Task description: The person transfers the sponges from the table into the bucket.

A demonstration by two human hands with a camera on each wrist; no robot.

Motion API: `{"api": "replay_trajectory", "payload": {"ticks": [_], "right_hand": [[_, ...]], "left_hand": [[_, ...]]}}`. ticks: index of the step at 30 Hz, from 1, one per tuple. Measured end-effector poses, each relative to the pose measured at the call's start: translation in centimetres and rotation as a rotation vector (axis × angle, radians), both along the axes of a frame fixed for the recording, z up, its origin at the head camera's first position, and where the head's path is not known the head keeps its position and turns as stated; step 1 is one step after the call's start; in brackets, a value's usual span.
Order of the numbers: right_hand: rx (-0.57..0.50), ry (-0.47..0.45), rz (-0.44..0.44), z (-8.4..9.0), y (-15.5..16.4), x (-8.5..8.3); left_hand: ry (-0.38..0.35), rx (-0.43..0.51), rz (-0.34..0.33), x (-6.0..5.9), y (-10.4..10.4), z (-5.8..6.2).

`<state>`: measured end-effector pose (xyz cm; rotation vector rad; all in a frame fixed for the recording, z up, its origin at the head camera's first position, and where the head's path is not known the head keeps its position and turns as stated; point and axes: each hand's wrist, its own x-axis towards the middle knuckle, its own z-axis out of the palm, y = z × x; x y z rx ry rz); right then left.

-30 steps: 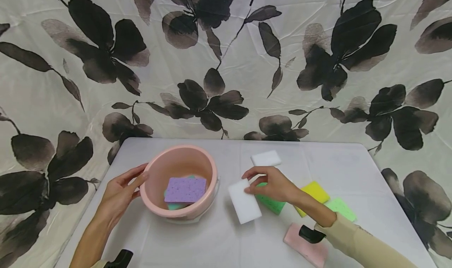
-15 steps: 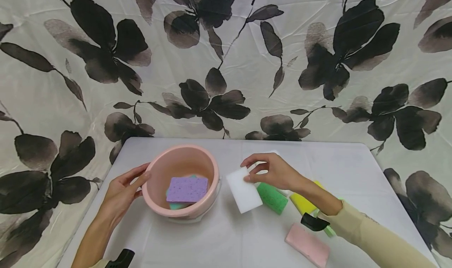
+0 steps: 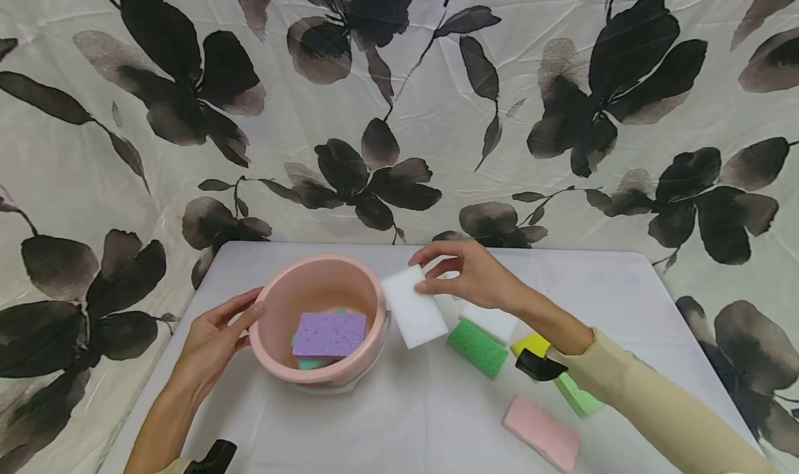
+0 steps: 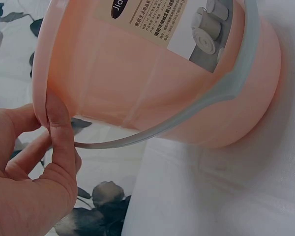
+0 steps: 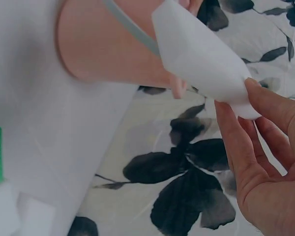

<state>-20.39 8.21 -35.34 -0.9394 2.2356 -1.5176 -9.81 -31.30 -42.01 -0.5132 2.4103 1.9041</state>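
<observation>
Head view, right hand (image 3: 477, 276) pinching smooth white foam block (image 3: 413, 307); left hand (image 3: 215, 339) gripping round pink plastic bucket (image 3: 284, 300) rim

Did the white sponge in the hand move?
Yes. The white sponge has risen off the table in the right hand, up and left toward the pink bucket rim.

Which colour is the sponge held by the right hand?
White: the rectangular foam sponge shows best in the head view.

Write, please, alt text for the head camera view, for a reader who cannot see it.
A right hand pinches a white sponge beside a pink bucket that the left hand holds by its rim. A purple sponge lies in the bucket; green, yellow, pink and white sponges lie on the white table.
</observation>
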Motion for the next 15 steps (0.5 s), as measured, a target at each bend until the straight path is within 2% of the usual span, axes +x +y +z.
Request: {"api": "replay_trajectory", "payload": {"ticks": [8,15], "right_hand": [[-0.017,0.053,0.012,1.6,-2.2,-0.8],[-0.058,0.085,0.035,2.0,-4.2,-1.4]], "left_hand": [[-0.021,-0.01,0.002,0.0,-0.1,0.0],[-0.012,-0.021,-0.001,0.0,0.0,0.0]]}}
